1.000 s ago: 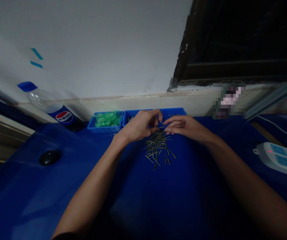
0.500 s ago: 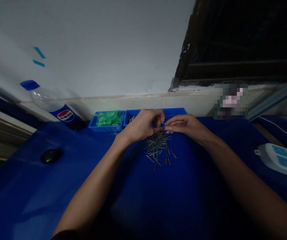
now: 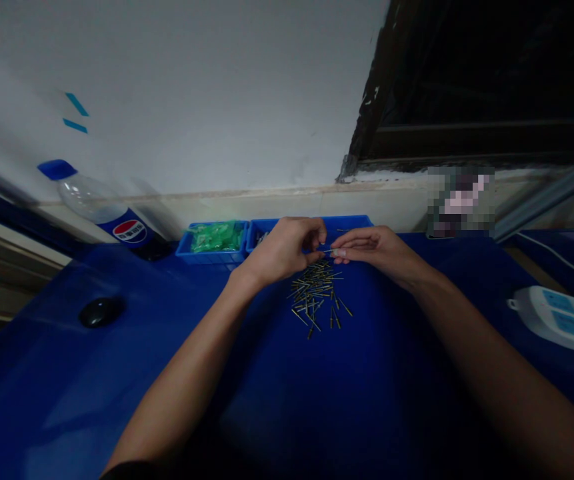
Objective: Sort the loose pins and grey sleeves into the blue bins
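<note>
Over the back of the blue table, my right hand [image 3: 367, 248] pinches a thin silvery rivet [image 3: 329, 251] between thumb and fingertips. The rivet lies roughly level and points toward my left hand [image 3: 299, 243], with its free end at the left thumb tip. The left fingers are curled inward; what they hold, if anything, is hidden. Just below both hands lies a loose pile of rivets [image 3: 314, 287], with thin shanks and thicker brass-coloured ends. Behind the hands stands a blue tray [image 3: 361, 221], partly covered by them; a few small pieces show inside.
Left of that tray, a smaller blue tray [image 3: 185, 252] holds green plastic packets [image 3: 219, 237]. A cola bottle [image 3: 129, 230] leans by the wall, and a black computer mouse [image 3: 101, 312] lies at left. At right are a white power strip [image 3: 561, 317] and a blurred-out object [image 3: 461, 203].
My hands have drawn slightly apart, and more of the thin rivet shows between them. The pile looks the same. The view has shifted very slightly.
</note>
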Demonstrator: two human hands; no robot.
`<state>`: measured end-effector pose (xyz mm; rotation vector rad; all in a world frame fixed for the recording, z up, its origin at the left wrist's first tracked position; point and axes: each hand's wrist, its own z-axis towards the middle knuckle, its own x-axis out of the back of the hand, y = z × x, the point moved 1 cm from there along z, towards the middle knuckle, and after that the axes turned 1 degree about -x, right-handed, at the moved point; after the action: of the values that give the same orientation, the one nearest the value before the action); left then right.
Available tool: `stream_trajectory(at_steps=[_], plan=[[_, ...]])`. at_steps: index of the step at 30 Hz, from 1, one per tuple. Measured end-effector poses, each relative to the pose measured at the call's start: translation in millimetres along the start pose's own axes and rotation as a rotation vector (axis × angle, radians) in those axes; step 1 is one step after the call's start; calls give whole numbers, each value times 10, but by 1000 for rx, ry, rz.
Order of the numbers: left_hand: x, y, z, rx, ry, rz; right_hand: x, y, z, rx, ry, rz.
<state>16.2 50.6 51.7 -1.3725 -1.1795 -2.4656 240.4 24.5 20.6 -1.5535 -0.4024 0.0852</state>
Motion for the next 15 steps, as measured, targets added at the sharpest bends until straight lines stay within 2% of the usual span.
stream_trajectory(at_steps=[4,8,11,15], plan=[[-24,-91,-13,105,-90,144,80,50,31,15,161,-9],[-104,-125,-29,141,-285,329,152,91,45,25,323,1],[-184,-104,-42,189,-398,446,163,79,34,24,325,-8],[-262,-54,-54,253,-424,527,140,44,16,21,292,-25]])
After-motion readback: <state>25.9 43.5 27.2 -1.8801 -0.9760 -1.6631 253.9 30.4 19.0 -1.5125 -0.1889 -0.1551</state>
